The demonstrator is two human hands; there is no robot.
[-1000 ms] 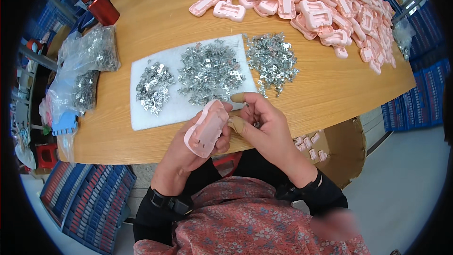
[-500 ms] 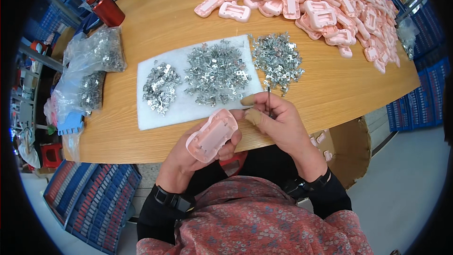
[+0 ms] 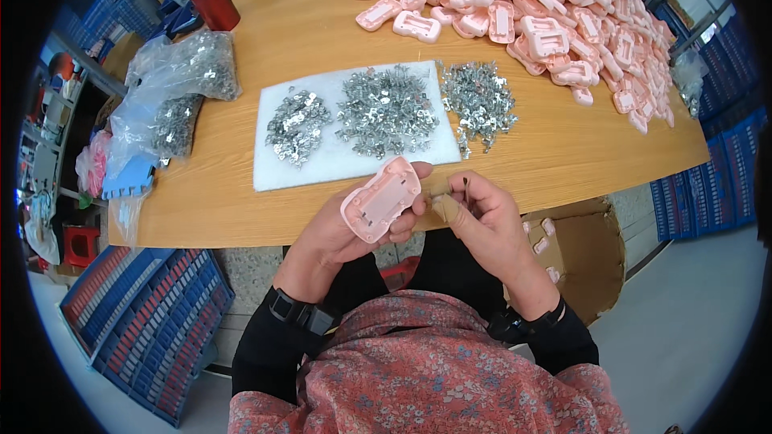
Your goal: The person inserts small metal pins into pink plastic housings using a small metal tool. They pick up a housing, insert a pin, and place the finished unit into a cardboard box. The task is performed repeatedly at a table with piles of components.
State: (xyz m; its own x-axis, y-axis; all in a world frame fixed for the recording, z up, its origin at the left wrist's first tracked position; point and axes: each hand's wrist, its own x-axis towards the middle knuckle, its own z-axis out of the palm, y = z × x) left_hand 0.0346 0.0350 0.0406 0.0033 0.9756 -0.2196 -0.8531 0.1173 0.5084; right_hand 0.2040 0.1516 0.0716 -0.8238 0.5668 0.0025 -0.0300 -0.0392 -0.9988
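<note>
Your left hand [image 3: 330,235] clasps a pink waisted plastic shell [image 3: 384,199], your right hand [image 3: 493,229] a slim dark rod [image 3: 467,186]; a brown cardboard box [image 3: 591,265] holds pink pieces [image 3: 548,227].

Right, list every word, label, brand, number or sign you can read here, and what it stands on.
No text can be read.
Pink shell: no legible lettering.
Red bottle: none legible.
Lower-left blue rack: any markings too small to read.
</note>
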